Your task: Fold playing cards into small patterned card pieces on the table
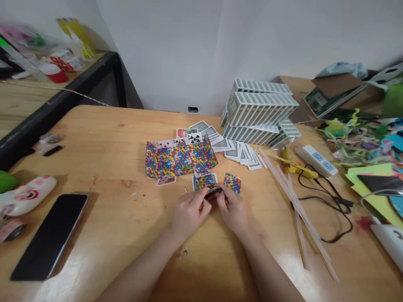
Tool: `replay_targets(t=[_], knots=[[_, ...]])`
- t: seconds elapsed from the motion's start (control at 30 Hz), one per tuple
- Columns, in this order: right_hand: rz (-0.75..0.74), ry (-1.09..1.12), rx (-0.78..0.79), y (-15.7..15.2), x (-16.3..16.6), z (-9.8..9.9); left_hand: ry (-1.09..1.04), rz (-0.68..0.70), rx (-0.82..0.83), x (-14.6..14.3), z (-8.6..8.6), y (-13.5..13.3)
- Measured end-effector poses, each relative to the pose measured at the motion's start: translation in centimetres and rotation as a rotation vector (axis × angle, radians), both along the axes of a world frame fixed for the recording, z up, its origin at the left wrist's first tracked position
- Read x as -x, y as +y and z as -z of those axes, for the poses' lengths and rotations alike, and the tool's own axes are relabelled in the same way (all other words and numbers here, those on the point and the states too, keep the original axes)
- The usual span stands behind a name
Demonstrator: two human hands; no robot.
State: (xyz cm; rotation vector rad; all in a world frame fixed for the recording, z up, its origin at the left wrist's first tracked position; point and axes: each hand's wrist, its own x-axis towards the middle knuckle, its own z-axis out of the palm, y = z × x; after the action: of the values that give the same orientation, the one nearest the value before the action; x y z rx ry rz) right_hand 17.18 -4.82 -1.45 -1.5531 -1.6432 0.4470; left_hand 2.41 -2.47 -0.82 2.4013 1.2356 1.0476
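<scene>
My left hand (192,209) and my right hand (232,208) meet near the middle of the table, fingertips closed on a small dark card-like piece (213,192). Its exact shape is partly hidden by the fingers. Just beyond my fingers lie a playing card with a multicoloured patterned square (204,180) on it and, to the right, another patterned square (233,183). Farther back stands an open-topped box form (182,161) covered in the same pattern, with playing card faces showing along its back wall. A red-printed card (166,181) pokes out under its front edge.
Loose playing cards (242,154) spread behind and right of the box form, before stacked card packs (261,111). Rightward lie glue sticks (297,205), a yellow glue gun (294,164) with a black cord, and a power strip (316,160). A phone (50,237) lies left.
</scene>
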Motion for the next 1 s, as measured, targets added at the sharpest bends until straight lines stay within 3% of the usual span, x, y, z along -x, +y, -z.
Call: replay_targets(t=[0.4,0.6,1.0], knots=[[0.017,0.231,0.121,0.31,0.32,-0.67,-0.105,0.030,0.148,0.19,-0.15,-0.13],[-0.039,0.186,0.033,0.35,0.25,-0.88,-0.125,-0.046,0.107,0.21,0.36,0.28],[-0.058,0.112,-0.052,0.56,-0.23,-0.92,-0.162,-0.006,0.102,0.25,-0.14,0.53]])
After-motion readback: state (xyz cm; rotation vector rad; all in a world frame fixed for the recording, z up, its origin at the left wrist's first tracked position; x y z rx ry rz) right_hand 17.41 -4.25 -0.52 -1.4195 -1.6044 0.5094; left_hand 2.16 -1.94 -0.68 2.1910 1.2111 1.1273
